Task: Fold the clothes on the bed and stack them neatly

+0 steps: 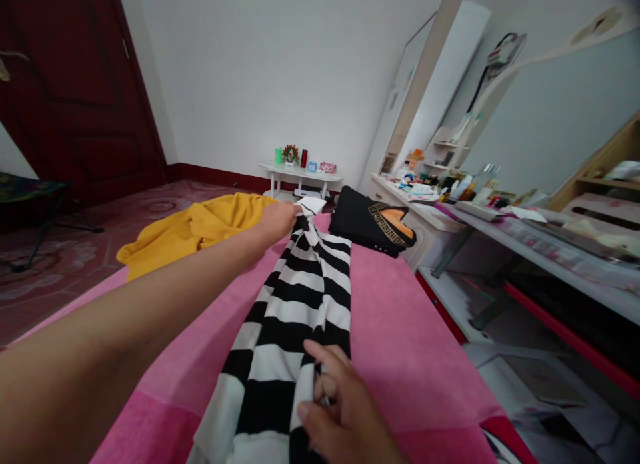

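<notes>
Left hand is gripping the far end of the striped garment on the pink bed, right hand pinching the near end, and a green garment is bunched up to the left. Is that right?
Not quite: the head view shows the bunched garment on the left is yellow, not green. The rest holds: the left hand grips the far end of the black-and-white striped garment on the pink bed, and the right hand pinches the near end.

walls: plain white, dark red skirting | door point(75, 91): dark red wood, far left | floor point(60, 264): reddish patterned tiles | low white table point(300, 176) against far wall | tall white cabinet point(430, 84) | cluttered dressing table point(425, 207), right | light: soft, even
</notes>
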{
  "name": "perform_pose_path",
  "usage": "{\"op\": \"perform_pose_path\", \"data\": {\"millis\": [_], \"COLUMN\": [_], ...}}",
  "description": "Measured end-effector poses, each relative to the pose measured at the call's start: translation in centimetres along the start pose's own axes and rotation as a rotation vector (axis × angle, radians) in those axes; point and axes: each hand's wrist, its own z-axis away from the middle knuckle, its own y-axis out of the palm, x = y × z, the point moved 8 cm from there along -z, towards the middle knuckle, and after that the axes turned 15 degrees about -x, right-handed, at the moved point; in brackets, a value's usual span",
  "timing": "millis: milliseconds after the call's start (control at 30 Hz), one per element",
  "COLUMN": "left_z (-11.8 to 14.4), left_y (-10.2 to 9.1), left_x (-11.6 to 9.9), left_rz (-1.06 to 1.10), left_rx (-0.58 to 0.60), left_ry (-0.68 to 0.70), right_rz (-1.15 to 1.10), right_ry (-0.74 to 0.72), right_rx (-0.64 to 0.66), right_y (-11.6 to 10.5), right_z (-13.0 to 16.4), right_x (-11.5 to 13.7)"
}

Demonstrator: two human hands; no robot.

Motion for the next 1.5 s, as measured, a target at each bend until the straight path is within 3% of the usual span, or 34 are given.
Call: {"op": "perform_pose_path", "data": {"millis": [100, 167, 267, 333, 400, 467, 533, 733, 800, 867, 933, 1033, 1167, 1333, 1500], "left_z": [2.6, 4.2, 6.7, 8.6, 10.6, 12.3, 13.3, 13.6, 13.5, 13.4, 13.4, 13.5, 13.4, 13.3, 13.4], "left_y": [1.4, 1.2, 0.5, 1.0, 2.5, 4.3, 5.7, 6.2, 6.1, 6.2, 6.4, 6.8, 6.7, 6.5, 6.8], "left_x": [1.1, 0.1, -3.9, -7.1, -9.7, -10.9, -11.0, -10.0, -9.9, -9.8, -9.6, -9.4, -9.2, -9.3, -9.3], "left_rz": [-0.064, -0.045, 0.121, 0.293, 0.424, 0.489, 0.518, 0.581, 0.601, 0.618, 0.629, 0.645, 0.659, 0.668, 0.672], "left_rx": [0.056, -0.003, -0.109, -0.074, 0.016, 0.098, 0.138, 0.101, 0.093, 0.086, 0.084, 0.093, 0.101, 0.099, 0.107], "left_ry": [0.000, 0.039, 0.128, 0.192, 0.231, 0.207, 0.153, 0.061, 0.050, 0.039, 0.029, 0.025, 0.021, 0.012, 0.005], "right_rz": [0.076, 0.143, 0.181, 0.193, 0.197, 0.200, 0.203, 0.301, 0.450, 0.554, 0.589, 0.762, 1.072, 1.054, 1.050], "right_ry": [-0.019, -0.010, 0.119, 0.209, 0.168, 0.052, -0.034, -0.294, -0.439, -0.523, -0.549, -0.549, -0.543, -0.665, -0.510], "right_rx": [0.194, 0.292, 0.352, 0.365, 0.424, 0.449, 0.331, -0.382, -0.559, -0.641, -0.639, -0.533, -0.372, -0.285, -0.270], "right_y": [3.3, 4.7, 5.3, 4.7, 4.0, 2.6, 0.1, -10.2, -12.0, -12.5, -12.2, -10.6, -9.1, -8.5, -8.9], "right_z": [-0.4, -0.8, -1.5, -1.8, -2.2, -3.6, -6.9, -22.1, -26.1, -29.2, -31.6, -33.8, -33.8, -32.1, -33.7], "right_x": [-1.0, -2.1, -3.4, -3.4, -2.1, -0.4, 0.3, -0.2, 0.7, 1.6, 2.1, 1.9, 0.4, 0.7, 0.2]}}
